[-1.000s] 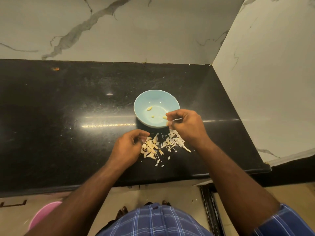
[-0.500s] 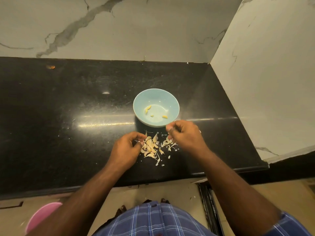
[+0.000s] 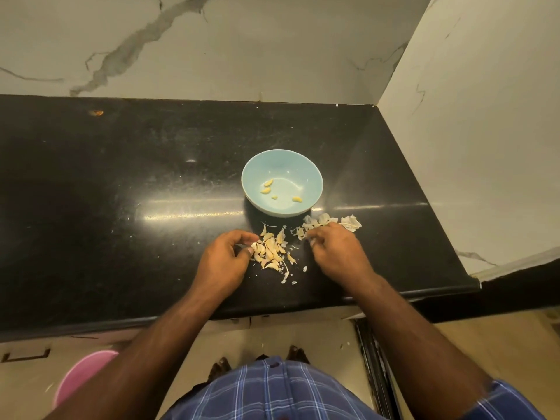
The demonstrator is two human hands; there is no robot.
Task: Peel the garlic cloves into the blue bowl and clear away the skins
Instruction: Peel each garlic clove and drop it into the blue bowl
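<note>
The blue bowl (image 3: pixel 315 174) stands on the black counter (image 3: pixel 121 183) with several peeled yellow cloves (image 3: pixel 266 187) inside. Just in front of it lies a pile of unpeeled garlic cloves (image 3: pixel 272 251), and loose papery skins (image 3: pixel 348 222) lie to the right of the pile. My left hand (image 3: pixel 222 260) is at the pile's left edge, its thumb and forefinger pinching a clove. My right hand (image 3: pixel 336 251) lies curled over the skins, and its fingertips pinch a small pale scrap of skin.
Marble walls close off the back and the right side of the counter. The counter's front edge (image 3: pixel 272 304) runs just behind my wrists. A pink bucket (image 3: pixel 81 377) stands on the floor at the lower left. Small skin flakes (image 3: pixel 285 278) lie near the front edge.
My right hand has drawn back from over the bowl down to the skins. Another peeled clove lies in the bowl. My left hand has stayed at the pile.
</note>
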